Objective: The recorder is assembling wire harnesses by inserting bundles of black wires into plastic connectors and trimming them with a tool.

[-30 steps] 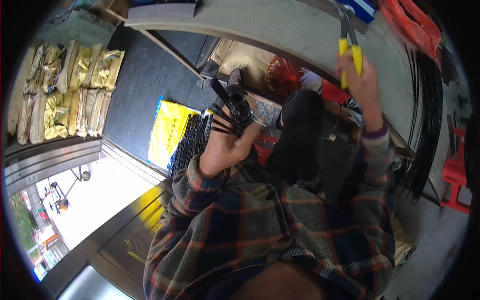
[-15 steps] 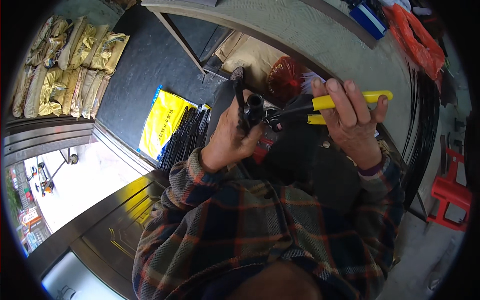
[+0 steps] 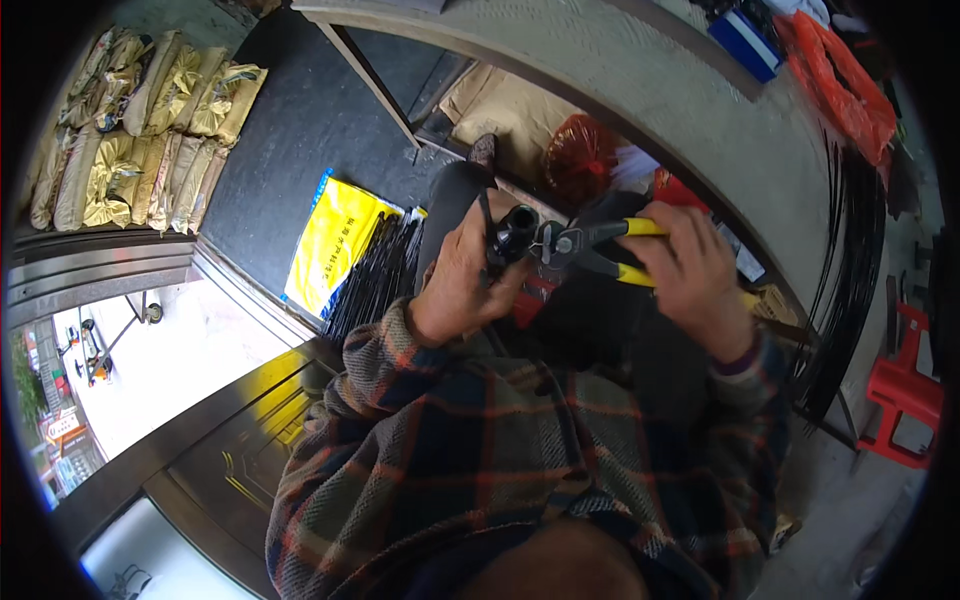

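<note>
My left hand (image 3: 455, 270) is wrapped round a black tubular part (image 3: 516, 222), its round open end turned up. A thin black strip stands up beside the tube. In my right hand (image 3: 692, 280) is a pair of pliers (image 3: 564, 243) with a metal head and yellow-and-black handles. The handles are spread apart, and my fingers are curled over them. The head of the pliers is right beside the tube's open end; whether it grips anything there cannot be made out. Both hands are above my lap.
On the left, a bundle of thin black strips (image 3: 378, 275) lies on a yellow bag (image 3: 332, 240). Wrapped packs (image 3: 120, 150) are stacked farther left. A grey table (image 3: 640, 75) stands ahead, with a red bundle (image 3: 580, 158) beneath. Long black strips (image 3: 838, 290) hang near a red stool (image 3: 905, 395).
My right hand has moved from outstretched fingers on the handles to curling round them. The pliers' head has turned and come up beside the tube. My left hand keeps the tube.
</note>
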Demonstrator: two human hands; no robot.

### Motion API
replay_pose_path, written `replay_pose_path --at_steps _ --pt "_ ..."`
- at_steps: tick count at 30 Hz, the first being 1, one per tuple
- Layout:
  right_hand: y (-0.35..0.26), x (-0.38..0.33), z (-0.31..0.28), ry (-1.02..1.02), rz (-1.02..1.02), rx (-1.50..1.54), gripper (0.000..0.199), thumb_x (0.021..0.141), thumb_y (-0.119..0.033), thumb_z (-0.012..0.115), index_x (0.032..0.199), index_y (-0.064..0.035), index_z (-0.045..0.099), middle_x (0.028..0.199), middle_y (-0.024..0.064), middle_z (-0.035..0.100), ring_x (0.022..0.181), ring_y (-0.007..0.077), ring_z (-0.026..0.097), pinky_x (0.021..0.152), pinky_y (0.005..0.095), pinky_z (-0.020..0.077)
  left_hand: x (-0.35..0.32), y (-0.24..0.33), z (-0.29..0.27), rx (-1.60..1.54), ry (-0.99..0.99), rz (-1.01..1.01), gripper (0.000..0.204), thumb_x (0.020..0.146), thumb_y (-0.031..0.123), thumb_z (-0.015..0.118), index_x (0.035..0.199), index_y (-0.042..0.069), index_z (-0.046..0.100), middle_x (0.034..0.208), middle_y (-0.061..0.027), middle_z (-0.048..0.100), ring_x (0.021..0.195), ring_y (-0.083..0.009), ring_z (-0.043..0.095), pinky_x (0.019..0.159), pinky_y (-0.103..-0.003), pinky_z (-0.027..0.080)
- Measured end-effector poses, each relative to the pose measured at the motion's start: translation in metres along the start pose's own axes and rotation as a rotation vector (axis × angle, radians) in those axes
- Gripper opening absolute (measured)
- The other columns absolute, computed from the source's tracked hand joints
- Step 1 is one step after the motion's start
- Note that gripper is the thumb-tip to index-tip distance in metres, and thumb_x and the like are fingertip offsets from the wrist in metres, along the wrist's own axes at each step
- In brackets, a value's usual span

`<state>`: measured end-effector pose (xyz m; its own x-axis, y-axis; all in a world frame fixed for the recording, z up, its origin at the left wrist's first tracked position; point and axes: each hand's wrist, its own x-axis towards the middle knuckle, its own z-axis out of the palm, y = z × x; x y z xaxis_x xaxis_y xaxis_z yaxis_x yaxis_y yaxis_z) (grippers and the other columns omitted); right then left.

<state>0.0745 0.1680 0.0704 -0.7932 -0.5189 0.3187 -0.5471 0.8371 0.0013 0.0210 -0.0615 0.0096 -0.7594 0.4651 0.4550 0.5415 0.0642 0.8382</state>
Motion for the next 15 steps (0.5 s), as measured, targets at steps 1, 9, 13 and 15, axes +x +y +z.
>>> replay_pose_path --at_steps 1,9,13,15 --pt "0.006 -0.004 -0.006 -0.012 0.017 0.012 0.016 0.075 -0.007 0.064 0.087 -0.0040 0.054 0.096 0.0090 0.053 0.085 0.0242 0.055 0.070 0.0334 0.0458 -0.001 -0.002 -0.002 -0.009 -0.015 -0.016 0.034 0.069 -0.002 0.058 0.101 0.002 0.044 0.086 -0.0138 0.051 0.076 -0.0291 0.056 0.069 -0.032 0.043" --pt "0.022 -0.028 0.005 -1.242 0.515 2.021 0.063 0.073 -0.009 0.070 0.119 -0.0016 0.027 0.088 0.0115 0.059 0.064 0.0162 0.059 0.056 0.0241 0.0523 0.013 0.014 -0.012 -0.387 -0.600 -0.154 0.055 0.061 0.011 0.077 0.110 0.000 0.054 0.099 -0.0111 0.061 0.087 -0.0223 0.061 0.076 -0.029 0.047" --pt "-0.003 -0.028 -0.001 -0.440 0.202 1.131 0.064 0.069 -0.014 0.073 0.119 -0.0025 0.034 0.094 0.0136 0.057 0.063 0.0216 0.059 0.059 0.0291 0.0503 0.004 0.008 -0.010 -0.305 -0.447 -0.119 0.055 0.058 0.014 0.078 0.107 0.001 0.056 0.101 -0.0128 0.061 0.090 -0.0247 0.061 0.079 -0.031 0.047" --pt "-0.009 -0.029 -0.001 -0.095 0.068 0.465 0.062 0.069 -0.016 0.073 0.118 -0.0027 0.036 0.095 0.0144 0.056 0.062 0.0237 0.059 0.060 0.0310 0.0494 0.001 0.006 -0.007 -0.266 -0.371 -0.110 0.053 0.054 0.009 0.080 0.101 0.000 0.059 0.095 -0.0111 0.060 0.080 -0.0161 0.059 0.067 -0.024 0.046"
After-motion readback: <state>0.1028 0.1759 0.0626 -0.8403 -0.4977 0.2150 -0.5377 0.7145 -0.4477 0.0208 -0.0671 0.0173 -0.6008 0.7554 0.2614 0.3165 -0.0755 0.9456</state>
